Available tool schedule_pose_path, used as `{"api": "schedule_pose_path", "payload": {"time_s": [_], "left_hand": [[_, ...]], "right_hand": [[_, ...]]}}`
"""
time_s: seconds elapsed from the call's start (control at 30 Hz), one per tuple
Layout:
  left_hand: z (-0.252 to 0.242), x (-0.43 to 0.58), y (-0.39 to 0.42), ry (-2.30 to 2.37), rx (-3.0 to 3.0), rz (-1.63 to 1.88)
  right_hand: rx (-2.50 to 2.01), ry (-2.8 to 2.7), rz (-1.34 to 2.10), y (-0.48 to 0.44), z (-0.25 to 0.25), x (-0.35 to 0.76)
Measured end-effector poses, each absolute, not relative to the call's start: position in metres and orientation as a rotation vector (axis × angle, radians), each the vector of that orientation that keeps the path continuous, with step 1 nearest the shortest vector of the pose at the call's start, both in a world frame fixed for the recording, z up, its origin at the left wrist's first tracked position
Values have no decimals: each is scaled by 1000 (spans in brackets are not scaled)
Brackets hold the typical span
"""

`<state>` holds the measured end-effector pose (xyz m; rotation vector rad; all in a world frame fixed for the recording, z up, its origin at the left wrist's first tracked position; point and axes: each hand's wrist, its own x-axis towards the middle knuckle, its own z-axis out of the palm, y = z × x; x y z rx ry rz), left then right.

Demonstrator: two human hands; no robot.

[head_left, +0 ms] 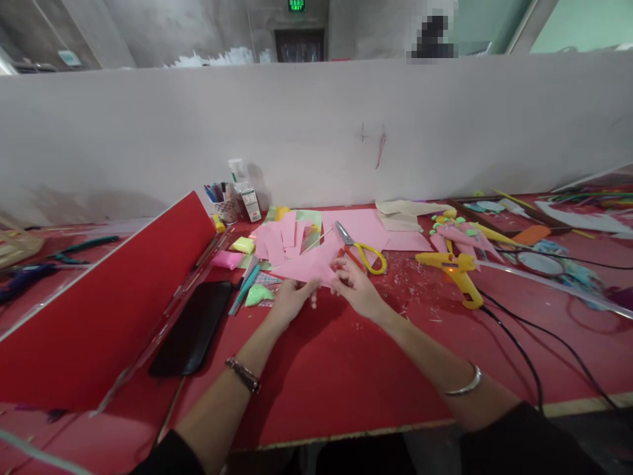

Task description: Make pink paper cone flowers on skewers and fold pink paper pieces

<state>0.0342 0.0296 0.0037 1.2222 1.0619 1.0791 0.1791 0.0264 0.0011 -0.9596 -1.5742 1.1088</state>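
A piece of pink paper [312, 265] is held up between my two hands, above the red table [341, 382]. My left hand [295, 301] pinches its lower edge with thumb and fingers. On the paper's right side, the thumb and fingers of my right hand [357, 288] close on it. Just beyond the right hand lie scissors with yellow handles [372, 258]. Cut pink strips [275, 243] are spread behind the held paper, and a larger pink sheet [361, 225] lies farther back. A packet of green clay [259, 295] rests left of my left hand.
A red board [123, 310] leans up at the left, beside a black phone [192, 328]. To the right, a yellow glue gun [457, 272] trails black cables. A pen cup [226, 208] and small bottle [250, 203] stand near the white partition [306, 132].
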Motion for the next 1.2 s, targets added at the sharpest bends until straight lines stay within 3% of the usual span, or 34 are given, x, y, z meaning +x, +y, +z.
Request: {"api": "schedule_pose_path", "payload": {"time_s": [0.43, 0.67, 0.77, 0.87, 1.0, 1.1, 1.2], "left_hand": [[6, 24, 35, 1176, 1177, 1398], [5, 35, 29, 1163, 1192, 1327], [5, 41, 24, 1107, 1237, 1236], [5, 40, 23, 1082, 1309, 1385], [7, 31, 26, 1108, 1438, 1691], [11, 26, 27, 1032, 1526, 1484], [14, 27, 26, 1020, 1581, 1184]], "right_hand": [[-934, -1690, 920, 33, 5, 188], [-1158, -2173, -186, 22, 13, 190], [-1190, -2220, -350, 19, 16, 186], [-1227, -2140, -181, 21, 16, 185], [-1208, -1941, 399, 27, 13, 189], [-1163, -1942, 747, 26, 12, 187], [-1154, -2108, 835, 20, 11, 183]]}}
